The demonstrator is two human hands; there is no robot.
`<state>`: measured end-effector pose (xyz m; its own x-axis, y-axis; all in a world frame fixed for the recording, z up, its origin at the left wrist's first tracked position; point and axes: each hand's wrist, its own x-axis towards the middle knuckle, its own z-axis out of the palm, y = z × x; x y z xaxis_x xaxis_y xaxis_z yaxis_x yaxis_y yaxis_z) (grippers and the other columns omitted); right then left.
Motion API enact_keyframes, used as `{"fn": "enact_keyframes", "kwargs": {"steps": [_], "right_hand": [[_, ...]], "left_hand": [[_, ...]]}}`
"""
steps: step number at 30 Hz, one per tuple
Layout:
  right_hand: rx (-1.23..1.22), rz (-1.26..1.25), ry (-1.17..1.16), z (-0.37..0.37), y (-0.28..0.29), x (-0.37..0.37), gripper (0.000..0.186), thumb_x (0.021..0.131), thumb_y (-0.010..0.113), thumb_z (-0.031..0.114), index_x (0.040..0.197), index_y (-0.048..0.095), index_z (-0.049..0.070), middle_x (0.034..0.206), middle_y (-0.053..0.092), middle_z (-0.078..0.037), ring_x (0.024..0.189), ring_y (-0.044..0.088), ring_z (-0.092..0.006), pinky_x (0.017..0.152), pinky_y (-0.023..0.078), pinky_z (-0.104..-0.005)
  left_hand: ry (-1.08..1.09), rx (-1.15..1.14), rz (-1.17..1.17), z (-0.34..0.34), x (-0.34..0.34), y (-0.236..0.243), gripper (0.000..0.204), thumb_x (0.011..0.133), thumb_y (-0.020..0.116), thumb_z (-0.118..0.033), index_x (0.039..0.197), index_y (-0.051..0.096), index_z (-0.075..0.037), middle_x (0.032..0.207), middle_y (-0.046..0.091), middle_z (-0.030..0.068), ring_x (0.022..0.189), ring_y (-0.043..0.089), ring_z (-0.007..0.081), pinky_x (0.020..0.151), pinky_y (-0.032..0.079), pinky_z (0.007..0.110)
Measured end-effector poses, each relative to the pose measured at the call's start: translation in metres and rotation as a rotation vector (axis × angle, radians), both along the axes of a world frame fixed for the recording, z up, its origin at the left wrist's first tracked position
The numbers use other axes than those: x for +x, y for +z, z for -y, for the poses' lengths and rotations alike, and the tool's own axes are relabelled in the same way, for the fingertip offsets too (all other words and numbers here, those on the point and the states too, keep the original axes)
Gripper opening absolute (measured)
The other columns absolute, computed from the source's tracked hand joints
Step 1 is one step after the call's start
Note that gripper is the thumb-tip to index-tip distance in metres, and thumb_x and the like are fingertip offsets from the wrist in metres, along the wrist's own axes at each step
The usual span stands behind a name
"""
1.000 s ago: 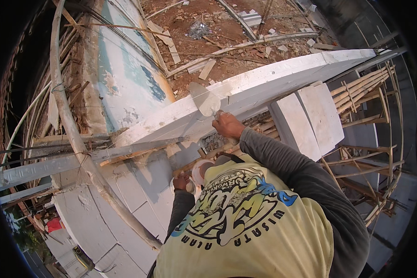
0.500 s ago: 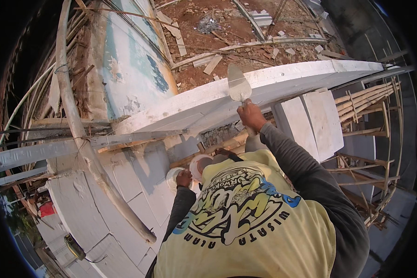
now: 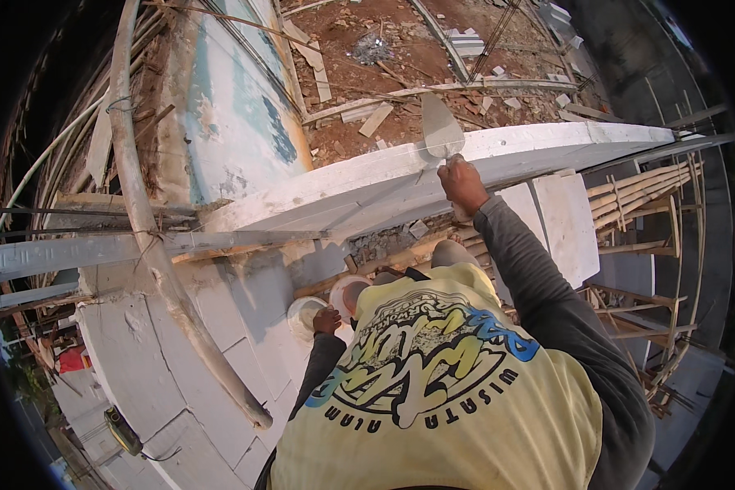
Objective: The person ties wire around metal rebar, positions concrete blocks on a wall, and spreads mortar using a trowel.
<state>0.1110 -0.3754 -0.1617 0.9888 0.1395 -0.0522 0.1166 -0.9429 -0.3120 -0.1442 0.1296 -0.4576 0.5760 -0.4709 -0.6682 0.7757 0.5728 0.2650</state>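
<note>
My right hand (image 3: 463, 186) is closed round the handle of a pointed trowel (image 3: 442, 129). The grey blade lies over the top edge of a white block wall (image 3: 335, 186), pointing away from me; whether it touches the wall I cannot tell. Lower and to the left, my left hand (image 3: 327, 320) is closed at the rim of a small white bucket (image 3: 300, 314) with greyish contents. A second round, pale container (image 3: 345, 292) sits just right of it, partly hidden by my body.
A wooden pole (image 3: 151, 237) slants down on the left, crossing a metal beam (image 3: 65, 257). Two large white blocks (image 3: 567, 220) stand right of my arm, beside bamboo scaffolding (image 3: 641, 196). Beyond the wall lies rubble-strewn soil (image 3: 343, 65). A tape measure (image 3: 122, 431) rests at lower left.
My right hand and the trowel have moved right along the wall and slightly away from me. My left hand stays at the bucket.
</note>
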Motion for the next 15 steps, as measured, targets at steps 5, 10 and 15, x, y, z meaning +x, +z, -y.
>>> {"fn": "enact_keyframes", "kwargs": {"steps": [5,10,15], "right_hand": [[-0.099,0.009,0.319,0.002,-0.005,-0.011,0.023,0.082,0.053,0.02,0.077,0.063,-0.001,0.079,0.06,-0.026,0.074,0.061,-0.0425,0.071,0.049,-0.0502],[0.023,-0.067,0.069,0.0,-0.02,-0.032,0.02,0.083,0.053,0.018,0.079,0.063,0.001,0.081,0.06,-0.024,0.072,0.061,-0.0406,0.068,0.05,-0.0478],[-0.035,-0.071,0.058,-0.028,-0.014,-0.02,0.02,0.084,0.051,0.018,0.08,0.062,0.002,0.079,0.056,-0.027,0.074,0.062,-0.0403,0.067,0.049,-0.0489]], "left_hand": [[-0.037,0.459,0.07,0.027,0.02,0.021,0.026,0.088,0.039,-0.037,0.093,0.049,-0.013,0.076,0.039,0.0009,0.067,0.042,0.018,0.052,0.034,0.029],[-0.049,0.593,0.011,0.027,0.032,0.02,0.029,0.088,0.037,-0.036,0.095,0.051,-0.012,0.077,0.043,0.0032,0.067,0.044,0.0204,0.051,0.036,0.034],[-0.055,0.283,0.039,-0.023,0.033,-0.021,0.028,0.088,0.037,-0.037,0.091,0.051,-0.012,0.079,0.044,0.0048,0.069,0.043,0.0224,0.053,0.036,0.038]]}}
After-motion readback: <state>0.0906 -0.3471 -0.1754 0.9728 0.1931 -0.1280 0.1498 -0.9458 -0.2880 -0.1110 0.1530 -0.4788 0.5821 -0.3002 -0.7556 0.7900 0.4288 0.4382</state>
